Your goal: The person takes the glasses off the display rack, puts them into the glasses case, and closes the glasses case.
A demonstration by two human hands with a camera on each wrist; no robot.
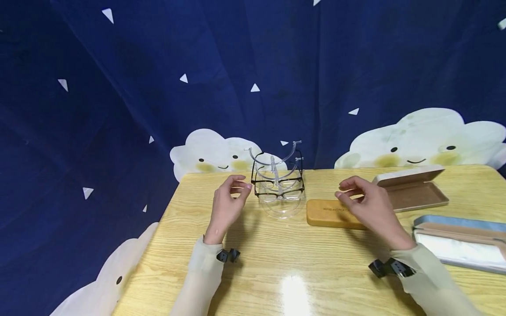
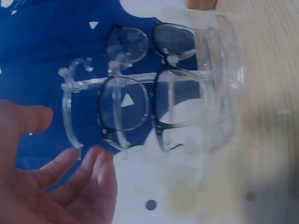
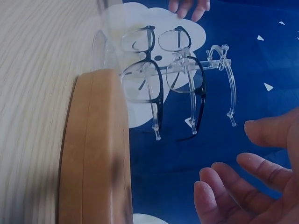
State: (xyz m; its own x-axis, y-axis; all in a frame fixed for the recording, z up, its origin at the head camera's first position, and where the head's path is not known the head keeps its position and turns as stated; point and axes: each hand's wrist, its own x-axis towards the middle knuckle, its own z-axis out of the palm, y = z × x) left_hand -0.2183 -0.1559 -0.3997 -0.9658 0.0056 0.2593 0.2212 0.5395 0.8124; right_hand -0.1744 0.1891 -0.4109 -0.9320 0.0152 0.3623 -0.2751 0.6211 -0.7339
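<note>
A clear plastic glasses stand point(image 1: 283, 214) stands near the back of the table. Two pairs of dark-rimmed eyeglasses hang on it, the upper pair point(image 1: 292, 179) just above the lower pair point(image 1: 293, 192); the stand's top arm point(image 2: 68, 116) bears none. My left hand point(image 1: 229, 204) hovers beside the stand on its left, fingers loosely bent and holding nothing. To the stand's right, my right hand point(image 1: 369, 206) is raised over an orange glasses case point(image 1: 326, 213), its fingers relaxed and nothing between them. In the right wrist view the case looks closed.
At the right, an opened case with a brown lining point(image 1: 419, 195) lies near the back. In front of it is an opened blue case point(image 1: 462, 223) with a white cloth point(image 1: 460, 250) inside. A dark blue curtain point(image 1: 221, 52) hangs behind the wooden table point(image 1: 261, 272).
</note>
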